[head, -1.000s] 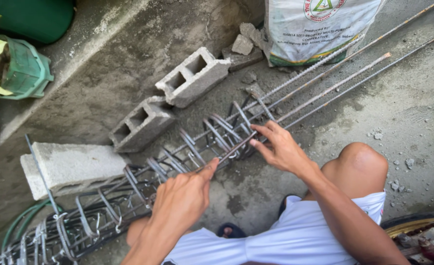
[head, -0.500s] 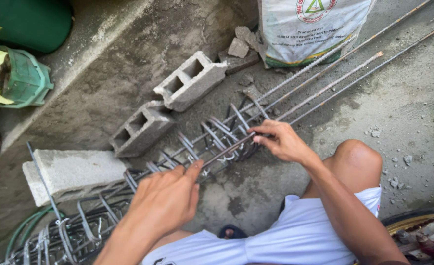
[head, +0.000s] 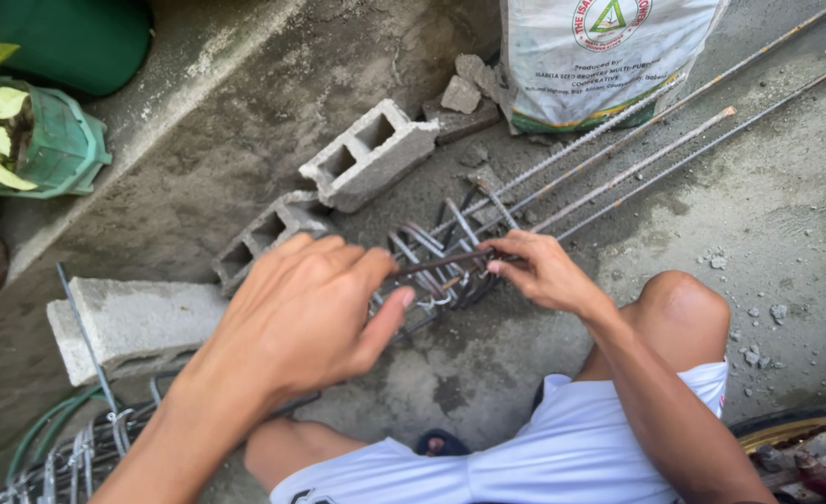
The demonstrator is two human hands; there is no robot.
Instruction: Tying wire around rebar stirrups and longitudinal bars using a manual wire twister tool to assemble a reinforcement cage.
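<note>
Rebar cage lies on the concrete floor beside two hollow blocks | right hand fingers pinch a thin rod at the stirrups | left hand fingers half-curled over it, grip unclear | best: brace cage, keep rod level

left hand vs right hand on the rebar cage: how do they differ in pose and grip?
The left hand is nearer the camera and looks larger, its back up and fingers curled over the rebar cage; the right hand sits farther along. The right hand pinches the end of a thin dark rod at its fingertips; the left hand's grip is hidden beneath it. Both are bare and work at the same stretch of cage.
</note>
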